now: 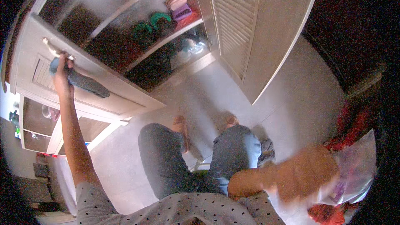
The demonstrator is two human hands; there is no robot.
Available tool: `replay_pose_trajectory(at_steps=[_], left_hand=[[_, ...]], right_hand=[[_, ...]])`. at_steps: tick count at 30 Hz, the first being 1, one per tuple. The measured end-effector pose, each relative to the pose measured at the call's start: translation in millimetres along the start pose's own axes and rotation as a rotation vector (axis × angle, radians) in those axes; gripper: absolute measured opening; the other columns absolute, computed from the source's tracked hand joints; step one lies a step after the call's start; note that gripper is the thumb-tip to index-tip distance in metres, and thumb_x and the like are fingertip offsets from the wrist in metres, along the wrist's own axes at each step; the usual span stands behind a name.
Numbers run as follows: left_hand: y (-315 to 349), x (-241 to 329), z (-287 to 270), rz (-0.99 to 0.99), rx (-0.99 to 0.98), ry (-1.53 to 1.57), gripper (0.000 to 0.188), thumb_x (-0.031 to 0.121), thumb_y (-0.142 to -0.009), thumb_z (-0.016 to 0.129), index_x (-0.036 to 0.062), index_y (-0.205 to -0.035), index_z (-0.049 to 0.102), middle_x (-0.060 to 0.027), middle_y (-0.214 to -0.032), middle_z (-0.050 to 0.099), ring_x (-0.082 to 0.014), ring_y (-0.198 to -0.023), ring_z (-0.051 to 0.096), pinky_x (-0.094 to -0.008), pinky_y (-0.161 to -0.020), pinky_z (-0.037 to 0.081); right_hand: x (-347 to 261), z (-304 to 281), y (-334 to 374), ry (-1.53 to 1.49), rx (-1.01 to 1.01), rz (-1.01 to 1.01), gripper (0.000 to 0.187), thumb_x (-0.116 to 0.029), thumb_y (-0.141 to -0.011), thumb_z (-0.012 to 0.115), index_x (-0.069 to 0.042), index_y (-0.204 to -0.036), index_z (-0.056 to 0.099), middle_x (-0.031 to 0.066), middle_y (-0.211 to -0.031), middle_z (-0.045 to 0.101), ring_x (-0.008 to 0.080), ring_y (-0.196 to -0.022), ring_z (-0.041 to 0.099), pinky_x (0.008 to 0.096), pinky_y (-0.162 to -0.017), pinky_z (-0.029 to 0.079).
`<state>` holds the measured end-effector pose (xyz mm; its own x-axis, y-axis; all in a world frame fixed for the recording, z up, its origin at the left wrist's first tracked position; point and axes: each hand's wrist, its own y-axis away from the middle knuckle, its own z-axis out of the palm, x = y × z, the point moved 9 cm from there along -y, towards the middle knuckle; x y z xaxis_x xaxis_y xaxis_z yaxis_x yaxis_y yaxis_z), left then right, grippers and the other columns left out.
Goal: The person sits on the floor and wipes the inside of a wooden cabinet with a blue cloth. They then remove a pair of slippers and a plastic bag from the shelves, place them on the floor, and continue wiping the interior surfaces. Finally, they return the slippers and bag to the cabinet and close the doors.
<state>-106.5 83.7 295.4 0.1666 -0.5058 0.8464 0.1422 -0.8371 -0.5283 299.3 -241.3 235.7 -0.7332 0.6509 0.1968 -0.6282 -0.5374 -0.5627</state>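
Over at the far left, my left hand (62, 75) reaches up to a cream door (112, 89), its fingers curled by the pale door handle (52, 49). A long dark grey, shoe-like thing (89, 84) is in this hand and slants down across the door's face. Its exact kind does not show. At the lower right, motion smears my right hand (308, 173). It is beside a clear plastic bag (358, 166), and its fingers cannot be made out. Whether it touches the bag is unclear.
Ahead stands an open cabinet with a shelf (166, 39) of green-strapped slippers (160, 18) and pink and purple items (180, 9). A louvered door (246, 29) swings out on the right. Red cloth-like items (327, 213) lie at the lower right. My knees and feet are over pale floor tiles.
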Motion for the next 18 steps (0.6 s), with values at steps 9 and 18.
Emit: replay_pose_trajectory(at_steps=[9,18], left_hand=[[-40,-21,-6,0.067,0.118,-0.043,0.016,0.021,-0.079,0.059,0.0058,-0.077,0.056,0.0011,-0.067,0.052,-0.0078,-0.06,0.045,-0.0211,-0.057,0.035],[-15,-10,-15,0.055,0.11,-0.079,0.019,0.026,-0.078,0.059,0.0074,-0.078,0.058,0.0014,-0.069,0.052,-0.0089,-0.064,0.045,-0.0218,-0.06,0.035]], right_hand=[[-22,-104,-29,0.356,0.337,-0.156,0.023,-0.002,-0.075,0.04,-0.011,-0.057,0.028,0.0006,-0.056,0.028,0.0106,-0.052,0.027,0.0247,-0.051,0.023],[-4,-122,-32,0.418,0.41,-0.054,0.021,-0.003,-0.075,0.039,-0.011,-0.059,0.028,0.0016,-0.059,0.029,0.0125,-0.054,0.027,0.0255,-0.052,0.025]])
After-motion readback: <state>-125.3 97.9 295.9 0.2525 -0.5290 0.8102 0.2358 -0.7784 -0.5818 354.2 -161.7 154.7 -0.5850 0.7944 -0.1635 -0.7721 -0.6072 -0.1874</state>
